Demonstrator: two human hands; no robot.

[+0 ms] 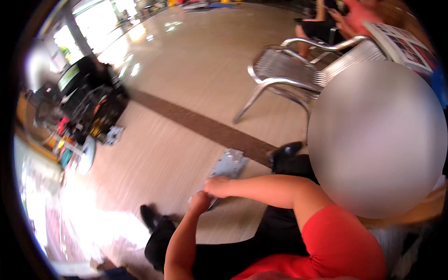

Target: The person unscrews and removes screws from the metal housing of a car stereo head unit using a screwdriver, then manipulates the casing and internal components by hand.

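Observation:
Low in front of me lies a grey metal plate with holes [229,164], set slantwise above the floor or on it; I cannot tell which. My left hand [201,200] is closed at its near end, and my right hand [217,185] is closed just beside it, the two almost touching. What their fingers grip is hidden and blurred. A small clear or shiny piece [234,154] sits at the plate's far end. My legs in dark trousers and black shoes [287,150] are either side of the plate.
A metal armchair [284,67] stands ahead right, a person [350,18] beyond it near printed sheets [396,44]. A blurred oval hides the right side. Dark equipment [93,93] and a pale round stand base [86,156] are at left on the tiled floor [177,65].

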